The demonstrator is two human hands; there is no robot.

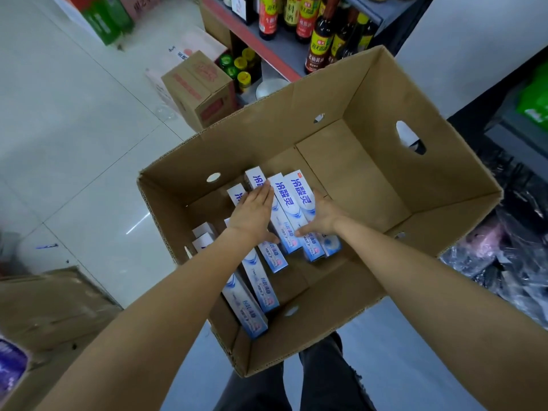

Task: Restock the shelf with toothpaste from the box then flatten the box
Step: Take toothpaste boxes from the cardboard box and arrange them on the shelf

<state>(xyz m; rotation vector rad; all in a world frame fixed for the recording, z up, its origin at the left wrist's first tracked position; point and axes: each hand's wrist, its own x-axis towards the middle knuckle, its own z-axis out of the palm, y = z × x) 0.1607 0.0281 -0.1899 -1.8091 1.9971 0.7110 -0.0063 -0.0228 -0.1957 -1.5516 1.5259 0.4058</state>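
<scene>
A large open cardboard box [370, 93] stands on the floor in front of me. Several white-and-blue toothpaste cartons [289, 209] lie in its left half; its right half is bare cardboard. Both my hands reach down inside. My left hand [252, 213] lies flat, fingers straight, against the left side of a small bunch of cartons. My right hand [321, 216] presses the bunch from the right, thumb across the cartons' near ends. More cartons [258, 280] lie loose closer to me, partly under my left forearm.
A shelf [252, 40] with dark sauce bottles [321, 37] stands beyond the box. A smaller printed carton [201, 87] sits on the tiled floor at its foot. Flattened cardboard [53, 310] lies at the left. Dark plastic-wrapped goods [501, 253] lie at the right.
</scene>
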